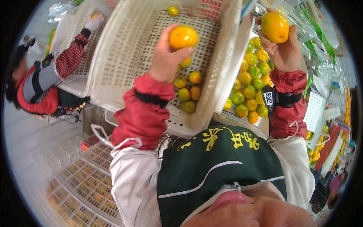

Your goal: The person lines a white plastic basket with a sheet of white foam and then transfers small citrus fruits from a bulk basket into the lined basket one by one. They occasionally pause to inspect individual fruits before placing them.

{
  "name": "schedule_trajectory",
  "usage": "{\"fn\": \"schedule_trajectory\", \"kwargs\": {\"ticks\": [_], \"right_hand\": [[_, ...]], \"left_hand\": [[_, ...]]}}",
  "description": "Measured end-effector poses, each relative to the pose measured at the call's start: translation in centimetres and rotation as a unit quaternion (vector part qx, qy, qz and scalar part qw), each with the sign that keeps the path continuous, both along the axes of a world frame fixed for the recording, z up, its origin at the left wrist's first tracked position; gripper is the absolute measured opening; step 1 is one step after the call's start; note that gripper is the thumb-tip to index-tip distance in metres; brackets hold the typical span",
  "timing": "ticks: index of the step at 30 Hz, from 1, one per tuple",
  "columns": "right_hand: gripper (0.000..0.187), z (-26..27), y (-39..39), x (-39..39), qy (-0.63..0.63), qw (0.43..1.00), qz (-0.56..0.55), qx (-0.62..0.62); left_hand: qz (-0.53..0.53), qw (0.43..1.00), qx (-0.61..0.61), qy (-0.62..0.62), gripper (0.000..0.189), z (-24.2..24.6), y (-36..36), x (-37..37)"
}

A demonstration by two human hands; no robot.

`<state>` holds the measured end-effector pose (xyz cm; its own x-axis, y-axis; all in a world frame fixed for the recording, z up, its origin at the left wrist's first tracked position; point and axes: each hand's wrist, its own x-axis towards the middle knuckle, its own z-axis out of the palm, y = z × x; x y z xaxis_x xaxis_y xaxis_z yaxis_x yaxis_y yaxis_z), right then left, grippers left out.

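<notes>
Raised over a white plastic crate (227, 65), my left hand (166, 56) grips an orange mandarin (184, 37) between thumb and fingers. Several mandarins lie on the crate's perforated floor, most of them in a cluster near its close end, among them an orange one (195, 77); a lone one (172, 11) rests toward the far end. To the right, my right hand (280, 54) holds up another orange mandarin (275, 27). Below that hand, green and yellow mandarins (249, 92) are spread over a pale metal surface (241, 63) beside the crate.
At the left, a person in red sleeves (37, 85) reaches a gloved hand (93, 22) into another white crate (75, 65). Stacked fruit-filled crates (85, 181) stand at lower left. Clear plastic packaging (331, 71) and more citrus (316, 150) are at the right, with people beyond.
</notes>
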<state>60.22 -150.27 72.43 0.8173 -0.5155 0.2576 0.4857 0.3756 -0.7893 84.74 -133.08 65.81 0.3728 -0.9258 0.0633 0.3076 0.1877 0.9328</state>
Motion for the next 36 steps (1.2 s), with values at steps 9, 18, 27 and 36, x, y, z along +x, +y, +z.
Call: {"fn": "schedule_trajectory", "kwargs": {"ticks": [9, 18, 27, 36], "right_hand": [[0.056, 5.2, 13.9, 17.7, 0.094, 0.973, 0.155, -0.143], [0.043, 4.0, 7.4, 12.0, 0.223, 0.945, -0.058, -0.231], [0.043, -3.8, 6.0, 0.5, 0.268, 0.955, 0.074, -0.101], [0.086, -4.5, 6.9, -3.7, 0.286, 0.952, 0.051, -0.094]], "left_hand": [[0.091, 0.942, -0.084, -0.313, 0.065, -0.5, 0.7, 0.9], [0.177, 0.932, -0.068, -0.308, 0.063, -0.4, 0.3, -1.1], [0.024, 0.781, -0.169, -0.601, 0.062, -1.1, 0.9, -8.5], [0.16, 0.777, -0.151, -0.59, 0.02, 1.0, 2.1, -13.6]]}}
